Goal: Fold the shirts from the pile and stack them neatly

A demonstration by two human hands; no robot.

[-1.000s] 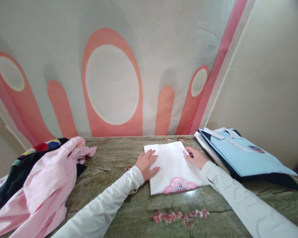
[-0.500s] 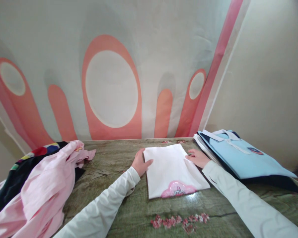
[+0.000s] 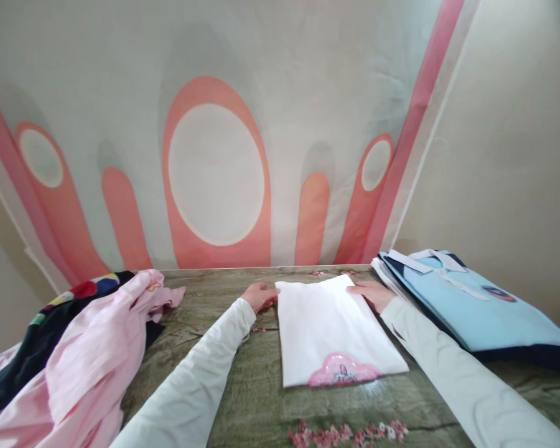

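The folded white garment with a pink print lies mid-tabletop. The right hand rests flat, unclenched, on its far right corner; the left hand touches the far left corner, grip unclear. Pink clothes are heaped at left, a folded light-blue shirt lies at right

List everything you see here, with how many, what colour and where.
folded top: one, white with pink print, middle of table.
crumpled garment: one, pink, table's left side.
dark garment: one, black with coloured spots, partly under the pink one.
stack of folded clothes: one, light blue on top, right side.
table: one, green-brown, marbled.
wall cloth: one, grey with orange-pink shapes, behind table.
left hand: one, white sleeve, touching top's far left corner.
right hand: one, white sleeve, at top's far right corner.
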